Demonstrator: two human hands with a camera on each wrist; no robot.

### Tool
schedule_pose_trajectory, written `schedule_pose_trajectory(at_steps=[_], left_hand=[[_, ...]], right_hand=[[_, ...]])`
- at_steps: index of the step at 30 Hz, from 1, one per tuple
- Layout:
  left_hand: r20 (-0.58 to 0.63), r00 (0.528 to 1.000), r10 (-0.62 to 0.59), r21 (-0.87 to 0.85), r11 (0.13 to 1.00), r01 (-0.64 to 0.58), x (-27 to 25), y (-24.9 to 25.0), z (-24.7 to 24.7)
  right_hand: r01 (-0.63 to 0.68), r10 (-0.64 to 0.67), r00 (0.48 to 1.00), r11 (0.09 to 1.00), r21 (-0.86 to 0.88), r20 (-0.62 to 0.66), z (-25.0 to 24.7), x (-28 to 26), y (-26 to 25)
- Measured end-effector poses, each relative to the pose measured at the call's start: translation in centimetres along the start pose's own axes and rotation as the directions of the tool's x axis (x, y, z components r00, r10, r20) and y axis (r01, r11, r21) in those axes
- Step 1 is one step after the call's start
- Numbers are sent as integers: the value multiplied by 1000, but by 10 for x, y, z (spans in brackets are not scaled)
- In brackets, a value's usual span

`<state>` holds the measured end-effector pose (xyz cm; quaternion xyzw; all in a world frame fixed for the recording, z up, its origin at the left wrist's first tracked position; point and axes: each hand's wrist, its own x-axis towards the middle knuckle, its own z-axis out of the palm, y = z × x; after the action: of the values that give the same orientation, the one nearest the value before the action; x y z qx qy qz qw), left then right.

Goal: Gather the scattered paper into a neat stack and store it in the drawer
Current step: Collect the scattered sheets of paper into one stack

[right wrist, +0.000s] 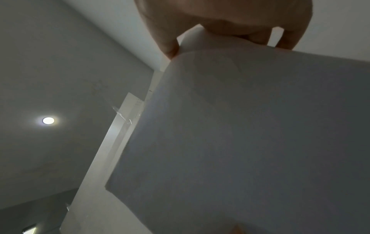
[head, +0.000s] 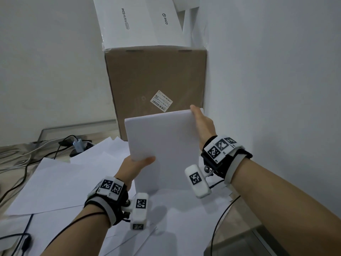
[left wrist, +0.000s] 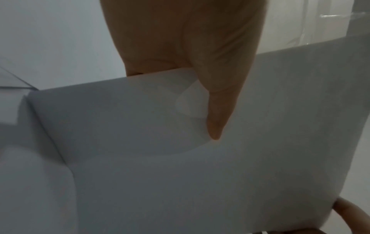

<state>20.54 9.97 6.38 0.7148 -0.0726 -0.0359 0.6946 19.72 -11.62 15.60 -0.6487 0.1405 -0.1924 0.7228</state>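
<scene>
A stack of white paper (head: 166,145) stands upright on its lower edge on loose sheets (head: 60,182) spread over the table. My left hand (head: 136,165) grips the stack's left edge, thumb on the front face and fingers behind. The left wrist view shows that thumb (left wrist: 216,110) pressed on the paper (left wrist: 180,174). My right hand (head: 202,121) holds the stack's upper right corner. Seen from the right wrist, its fingertips (right wrist: 170,45) pinch the top edge of the paper (right wrist: 240,126). No drawer is in view.
A brown cardboard box (head: 155,80) stands right behind the stack, with a white PICO box (head: 140,21) on top. A white wall (head: 267,89) is close on the right. Cables and a plug (head: 77,146) lie at the left. A glass edge (head: 258,237) shows at bottom right.
</scene>
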Motion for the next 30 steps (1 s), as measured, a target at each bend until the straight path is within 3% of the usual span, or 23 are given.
schedule_pose_trajectory(at_steps=[3, 7, 11, 14, 21, 25, 30], left_hand=[[-19, 1000, -8, -3, 1000, 8, 0, 2, -1], [-117, 992, -55, -59, 997, 48, 2, -5, 2], [-226, 971, -82, -146, 988, 49, 4, -6, 9], [-185, 975, -121, -231, 970, 77, 5, -2, 15], [-48, 958, -284, -341, 906, 251, 1, 2, 30], [43, 944, -326, -302, 897, 323, -8, 0, 54], [276, 899, -339, -207, 893, 400, -19, -4, 80]], right_hand=[[13, -12, 1000, 1000, -25, 25, 4, 3, -5], [66, -50, 971, 996, -61, 234, 1, -2, 0], [123, -32, 880, 979, -161, 475, -25, -8, 26], [131, 100, 820, 926, -354, 563, -50, -17, 52], [20, 196, 889, 887, -462, 414, -107, -38, 101], [11, 122, 952, 903, -429, 282, -130, -42, 108], [-5, 52, 991, 937, -349, 126, -148, -32, 106]])
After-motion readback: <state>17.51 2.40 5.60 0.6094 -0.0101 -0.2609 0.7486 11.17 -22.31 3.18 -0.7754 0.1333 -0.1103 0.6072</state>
